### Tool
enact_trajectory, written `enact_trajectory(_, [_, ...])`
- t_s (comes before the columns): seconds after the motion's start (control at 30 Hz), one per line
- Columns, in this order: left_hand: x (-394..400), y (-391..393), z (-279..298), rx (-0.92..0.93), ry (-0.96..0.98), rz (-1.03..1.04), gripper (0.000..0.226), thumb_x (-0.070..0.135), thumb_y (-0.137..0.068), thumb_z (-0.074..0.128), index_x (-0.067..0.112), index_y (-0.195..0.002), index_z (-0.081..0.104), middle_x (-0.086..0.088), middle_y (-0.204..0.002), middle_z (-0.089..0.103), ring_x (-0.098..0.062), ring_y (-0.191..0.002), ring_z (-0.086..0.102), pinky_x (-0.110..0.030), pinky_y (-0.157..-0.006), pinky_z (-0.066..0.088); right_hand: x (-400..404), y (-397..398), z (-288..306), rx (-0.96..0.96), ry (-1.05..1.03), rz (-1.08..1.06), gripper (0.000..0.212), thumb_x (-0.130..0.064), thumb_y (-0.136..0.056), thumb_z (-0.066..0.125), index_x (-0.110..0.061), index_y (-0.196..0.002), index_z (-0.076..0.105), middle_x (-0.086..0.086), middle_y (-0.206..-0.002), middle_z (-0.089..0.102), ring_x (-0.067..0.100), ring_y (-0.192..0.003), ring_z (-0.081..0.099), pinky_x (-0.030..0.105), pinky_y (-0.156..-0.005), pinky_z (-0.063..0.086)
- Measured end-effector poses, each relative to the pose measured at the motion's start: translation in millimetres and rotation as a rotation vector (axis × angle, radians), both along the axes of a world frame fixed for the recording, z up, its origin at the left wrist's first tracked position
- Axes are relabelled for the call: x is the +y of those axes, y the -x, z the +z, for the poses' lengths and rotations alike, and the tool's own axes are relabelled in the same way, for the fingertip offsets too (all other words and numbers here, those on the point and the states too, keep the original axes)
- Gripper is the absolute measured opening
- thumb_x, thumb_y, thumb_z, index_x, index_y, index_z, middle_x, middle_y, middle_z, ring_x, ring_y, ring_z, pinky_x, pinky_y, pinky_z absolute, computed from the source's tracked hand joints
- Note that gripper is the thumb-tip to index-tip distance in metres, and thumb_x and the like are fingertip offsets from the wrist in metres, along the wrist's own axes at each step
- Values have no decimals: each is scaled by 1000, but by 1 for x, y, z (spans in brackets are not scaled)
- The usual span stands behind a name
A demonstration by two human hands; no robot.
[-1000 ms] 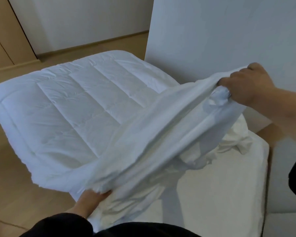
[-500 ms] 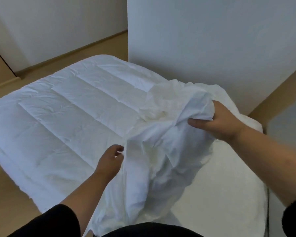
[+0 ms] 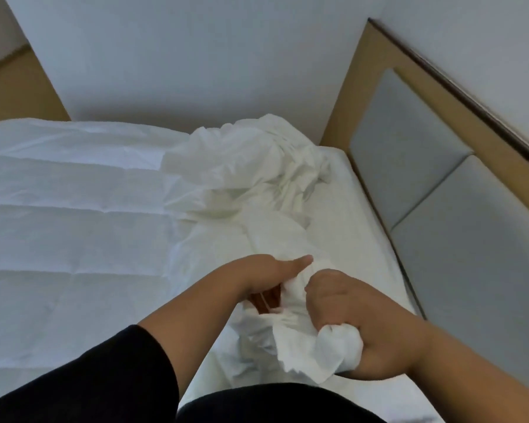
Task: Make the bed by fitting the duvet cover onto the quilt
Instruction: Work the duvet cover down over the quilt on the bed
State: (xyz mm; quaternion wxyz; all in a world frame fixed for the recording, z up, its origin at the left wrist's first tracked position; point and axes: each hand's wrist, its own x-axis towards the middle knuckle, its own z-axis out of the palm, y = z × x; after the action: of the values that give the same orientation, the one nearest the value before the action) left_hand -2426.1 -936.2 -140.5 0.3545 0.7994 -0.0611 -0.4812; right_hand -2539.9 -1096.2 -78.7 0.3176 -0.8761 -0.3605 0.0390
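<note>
- The right hand [image 3: 358, 328] is clenched round a bunched wad of the cover [image 3: 257, 178], with white cloth bulging out under its fist.
- The left hand [image 3: 266, 279] grasps the same cloth just beside it, thumb laid flat on top and fingers curled into the folds.
- The rest of the cover trails away from the hands in a crumpled heap towards the headboard [image 3: 425, 166], lying partly on the quilt [image 3: 74, 224] and partly on the bare mattress [image 3: 358, 227].
- The quilt lies spread flat across the left of the bed, not yet inside anything.
- Risk: white on white, the opening or a corner is hard to pick out, so the hands may gather the wrong edge.
- Risk: pulling the heap while it is twisted could tangle it further, or drag the flat quilt askew.
</note>
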Motion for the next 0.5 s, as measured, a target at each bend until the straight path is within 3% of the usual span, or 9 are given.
enact_trajectory(0.1, [17,-1,-16,-14,-4,-39,92,93,-72,43,7,-97,68,-13,-86,76,-32,-82,75,-43,-87,60,18,31,-7,-38,91,-164,27,-29,-80,69,-19,-63,52,-5,-89,50,13,-85,43,29,-78,36])
enact_trajectory(0.2, [21,5,-21,-25,42,57,81,90,-73,49,16,-103,64,-8,-96,72,-27,-84,72,-39,-85,60,37,63,-14,31,235,-325,25,-32,-76,72,-28,-71,48,-13,-108,42,14,-102,40,26,-85,35])
enact_trajectory(0.33, [13,16,-23,225,158,235,45,53,-85,72,12,-101,64,-15,-99,72,-31,-90,72,-40,-77,61,65,94,-25,154,246,-360,25,-26,-77,66,-35,-80,42,-17,-116,36,7,-110,36,16,-87,34])
enact_trajectory(0.4, [13,24,-27,177,198,292,22,26,-87,70,8,-100,66,-15,-95,72,-29,-83,70,-37,-71,59,75,107,-22,230,179,-409,29,-19,-78,67,-37,-84,46,-19,-121,36,-2,-116,36,10,-90,33])
enact_trajectory(0.5, [22,39,-23,25,356,404,16,18,-84,66,10,-97,70,-12,-96,75,-29,-86,71,-41,-80,59,68,131,-5,504,17,-468,43,-9,-82,71,-40,-107,56,-25,-137,37,3,-134,39,14,-106,33])
